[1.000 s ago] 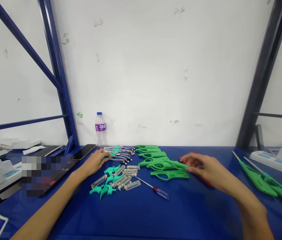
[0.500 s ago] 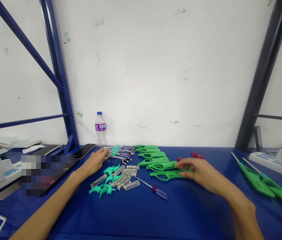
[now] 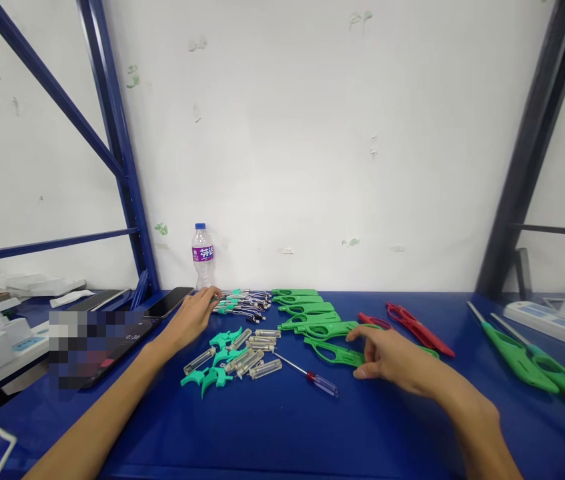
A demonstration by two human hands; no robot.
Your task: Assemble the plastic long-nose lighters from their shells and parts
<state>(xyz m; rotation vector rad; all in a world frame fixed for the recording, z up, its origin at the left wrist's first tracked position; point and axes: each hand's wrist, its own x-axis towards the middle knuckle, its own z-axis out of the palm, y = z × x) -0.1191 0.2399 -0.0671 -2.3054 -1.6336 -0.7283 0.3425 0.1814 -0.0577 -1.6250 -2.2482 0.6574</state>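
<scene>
At the table's back left, my left hand (image 3: 193,319) has its fingers stretched out at the ends of several metal rods with wires and teal clips (image 3: 242,303). Its thumb is hidden. My right hand (image 3: 395,357) reaches over the nearest green lighter shell (image 3: 335,352), fingers on the far edge and thumb on the near one. The shell's handle is partly hidden under that hand. Behind it several more green lighter shells (image 3: 309,319) lie in a row. A red lighter shell (image 3: 419,329) rests beyond the right hand, near a smaller red piece (image 3: 375,321).
Clear fuel tubes (image 3: 249,362) and teal triggers (image 3: 207,380) lie at centre left, beside a screwdriver (image 3: 322,383). Long green lighters (image 3: 519,360) and a power strip (image 3: 557,327) are at right. A bottle (image 3: 204,257) and phone (image 3: 169,302) stand and lie at back left.
The nearest green shell has turned, its handle now nearer me. My right hand has shifted slightly toward me, exposing the red shell. My left hand stays by the wired rods, slightly farther back.
</scene>
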